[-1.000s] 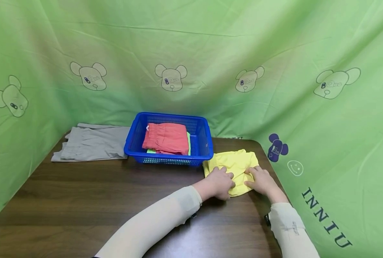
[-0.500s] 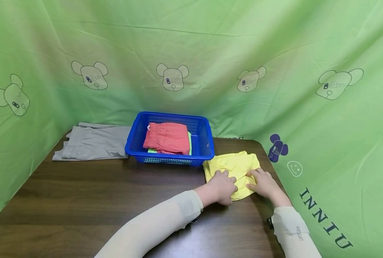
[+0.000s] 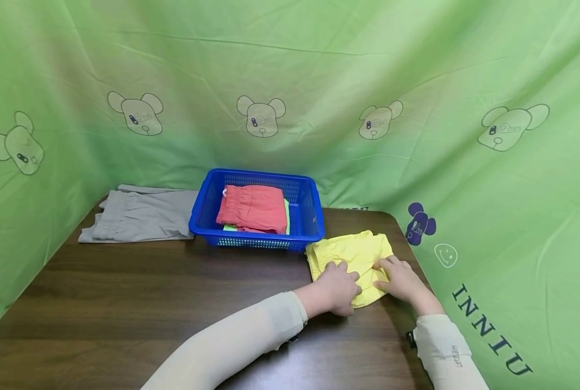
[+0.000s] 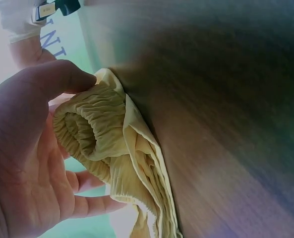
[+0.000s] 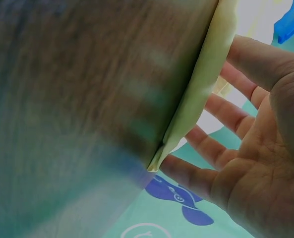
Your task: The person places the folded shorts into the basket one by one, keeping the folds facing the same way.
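Observation:
Folded yellow shorts (image 3: 353,252) with a gathered elastic waistband lie on the right of the table, against the basket's near right corner. On their near left part is my left hand (image 3: 337,288); in the left wrist view its thumb and fingers curve around the rolled waistband (image 4: 104,121). My right hand (image 3: 403,279) rests on the right side of the shorts. Its fingers (image 5: 226,111) are spread and fairly straight over the cloth, with the thumb at the near edge (image 5: 199,91), as the right wrist view shows.
A blue plastic basket (image 3: 258,238) stands at the back middle, holding folded red shorts (image 3: 256,208) over a bright green garment (image 3: 287,216). Grey trousers (image 3: 143,216) lie left of it. The brown wooden table (image 3: 124,303) meets a green printed curtain (image 3: 309,65) behind and at the right.
The yellow shorts have slid slightly toward me, with both hands on them. Basket and grey trousers stay where they were.

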`<state>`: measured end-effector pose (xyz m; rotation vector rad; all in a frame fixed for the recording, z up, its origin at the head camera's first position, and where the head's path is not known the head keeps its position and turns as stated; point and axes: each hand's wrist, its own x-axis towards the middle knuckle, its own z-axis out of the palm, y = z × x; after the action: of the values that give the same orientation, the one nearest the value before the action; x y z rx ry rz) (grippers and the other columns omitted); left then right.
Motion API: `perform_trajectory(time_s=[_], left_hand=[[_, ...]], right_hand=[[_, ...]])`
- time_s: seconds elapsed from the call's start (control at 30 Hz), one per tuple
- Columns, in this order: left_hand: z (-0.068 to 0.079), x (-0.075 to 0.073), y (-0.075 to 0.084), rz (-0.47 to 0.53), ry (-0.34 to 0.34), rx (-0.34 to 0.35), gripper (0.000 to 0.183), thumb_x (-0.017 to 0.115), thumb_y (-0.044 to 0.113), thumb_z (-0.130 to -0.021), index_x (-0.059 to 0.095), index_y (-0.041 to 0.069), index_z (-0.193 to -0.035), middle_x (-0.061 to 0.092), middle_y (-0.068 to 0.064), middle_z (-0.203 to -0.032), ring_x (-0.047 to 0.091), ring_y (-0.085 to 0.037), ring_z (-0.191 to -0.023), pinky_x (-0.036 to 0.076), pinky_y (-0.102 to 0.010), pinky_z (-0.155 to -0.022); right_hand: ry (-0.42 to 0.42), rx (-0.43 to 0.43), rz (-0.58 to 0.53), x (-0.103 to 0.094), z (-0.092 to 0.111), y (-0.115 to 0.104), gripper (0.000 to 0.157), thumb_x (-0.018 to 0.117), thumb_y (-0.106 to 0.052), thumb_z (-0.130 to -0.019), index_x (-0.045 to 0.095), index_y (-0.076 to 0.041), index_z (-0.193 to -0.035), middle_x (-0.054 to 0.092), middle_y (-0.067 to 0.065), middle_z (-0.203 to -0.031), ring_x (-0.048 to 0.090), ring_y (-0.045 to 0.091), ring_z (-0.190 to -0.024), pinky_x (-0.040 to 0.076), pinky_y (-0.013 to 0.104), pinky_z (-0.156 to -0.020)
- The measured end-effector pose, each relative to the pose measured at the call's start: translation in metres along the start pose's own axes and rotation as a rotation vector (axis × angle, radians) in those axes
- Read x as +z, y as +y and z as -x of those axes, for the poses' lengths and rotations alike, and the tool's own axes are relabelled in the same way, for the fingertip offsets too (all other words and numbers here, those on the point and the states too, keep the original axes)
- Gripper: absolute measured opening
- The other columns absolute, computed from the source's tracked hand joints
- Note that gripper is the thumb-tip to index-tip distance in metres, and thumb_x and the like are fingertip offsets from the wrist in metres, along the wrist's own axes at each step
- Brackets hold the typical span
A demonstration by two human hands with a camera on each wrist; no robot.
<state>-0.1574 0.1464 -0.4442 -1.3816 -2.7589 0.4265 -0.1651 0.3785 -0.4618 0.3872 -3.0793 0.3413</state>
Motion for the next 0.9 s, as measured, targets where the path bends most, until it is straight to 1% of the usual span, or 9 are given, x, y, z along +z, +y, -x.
perform_trajectory(time_s=[0.2, 0.33, 0.47, 0.6, 0.73, 0.9], left_hand=[[0.002, 0.000, 0.004, 0.010, -0.020, -0.044, 0.043, 0.064, 0.067, -0.086, 0.066, 0.049, -0.125, 0.057, 0.015, -0.125, 0.050, -0.019, -0.115, 0.047, -0.041, -0.088], [0.004, 0.000, 0.010, 0.031, -0.031, -0.079, 0.044, 0.065, 0.066, -0.087, 0.065, 0.048, -0.126, 0.056, 0.014, -0.126, 0.049, -0.021, -0.115, 0.048, -0.044, -0.088], [0.007, -0.002, 0.012, 0.033, -0.039, -0.105, 0.045, 0.065, 0.067, -0.086, 0.065, 0.048, -0.126, 0.056, 0.014, -0.126, 0.049, -0.022, -0.115, 0.049, -0.046, -0.089], [0.011, -0.003, 0.012, 0.032, -0.036, -0.107, 0.045, 0.066, 0.066, -0.085, 0.065, 0.048, -0.126, 0.057, 0.014, -0.126, 0.050, -0.023, -0.115, 0.049, -0.047, -0.088], [0.015, 0.000, 0.012, 0.041, -0.029, -0.098, 0.045, 0.066, 0.066, -0.085, 0.066, 0.047, -0.126, 0.057, 0.012, -0.124, 0.050, -0.023, -0.114, 0.049, -0.047, -0.087], [0.023, 0.005, 0.009, 0.040, -0.010, -0.086, 0.045, 0.066, 0.066, -0.085, 0.067, 0.045, -0.125, 0.058, 0.012, -0.122, 0.051, -0.023, -0.111, 0.048, -0.044, -0.083]], right_hand=[[-0.007, -0.007, 0.001, -0.002, -0.001, -0.002, 0.034, 0.081, -0.025, -0.085, 0.067, -0.011, -0.112, 0.061, 0.017, -0.115, 0.057, 0.046, -0.100, 0.049, 0.063, -0.085], [-0.022, -0.010, 0.007, -0.005, -0.001, -0.003, 0.035, 0.083, -0.027, -0.082, 0.067, -0.013, -0.110, 0.061, 0.014, -0.113, 0.057, 0.042, -0.096, 0.050, 0.060, -0.081], [-0.037, -0.029, -0.001, -0.008, -0.003, -0.006, 0.037, 0.085, -0.027, -0.080, 0.067, -0.014, -0.110, 0.060, 0.012, -0.111, 0.056, 0.039, -0.093, 0.050, 0.057, -0.079], [-0.043, -0.034, -0.006, -0.009, -0.004, -0.009, 0.037, 0.086, -0.027, -0.079, 0.067, -0.014, -0.109, 0.060, 0.011, -0.110, 0.056, 0.038, -0.092, 0.050, 0.056, -0.078], [-0.047, -0.031, -0.004, -0.006, -0.004, -0.012, 0.037, 0.086, -0.028, -0.079, 0.067, -0.016, -0.108, 0.060, 0.011, -0.112, 0.056, 0.037, -0.093, 0.051, 0.056, -0.077], [-0.045, -0.032, -0.005, -0.004, -0.002, -0.018, 0.037, 0.086, -0.027, -0.078, 0.068, -0.015, -0.108, 0.060, 0.011, -0.111, 0.056, 0.038, -0.093, 0.051, 0.056, -0.077]])
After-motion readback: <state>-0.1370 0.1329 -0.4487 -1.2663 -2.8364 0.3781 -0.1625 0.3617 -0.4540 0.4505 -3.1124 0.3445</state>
